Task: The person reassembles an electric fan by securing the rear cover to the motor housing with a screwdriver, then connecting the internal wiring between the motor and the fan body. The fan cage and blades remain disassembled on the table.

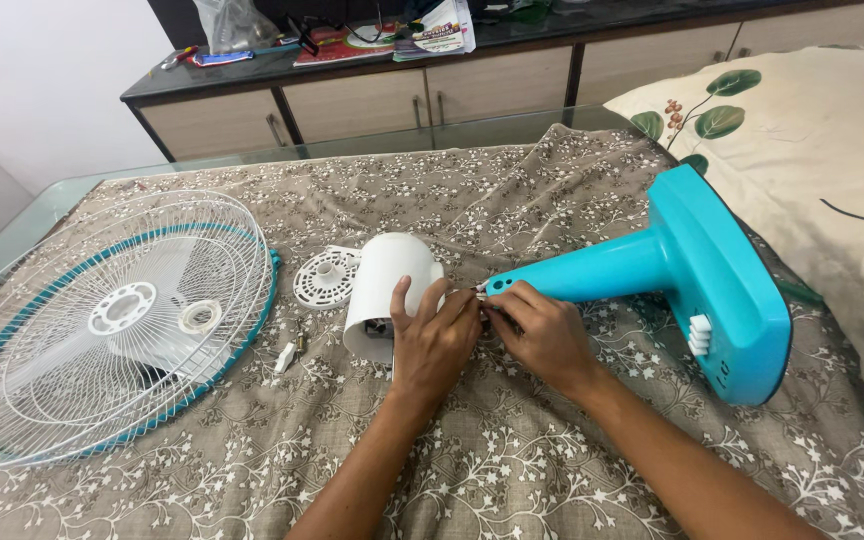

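A turquoise fan stand (pixel 692 275) lies on its side on a patterned cloth, its neck pointing left. A white motor housing (pixel 384 285) sits at the neck's end. My left hand (pixel 434 340) rests against the housing, with its fingertips at the joint. My right hand (pixel 542 330) pinches small white wires or a small part at the neck's tip. What exactly the fingers grip is hidden.
A white wire fan grille (pixel 102 320) with a teal rim lies at the left. A round white plastic cap (pixel 326 277) and small loose parts (pixel 290 352) lie beside the housing. A leaf-print cushion (pixel 812 150) is at the right; a dark-topped cabinet (pixel 402 85) stands behind the glass table edge (pixel 52 200).
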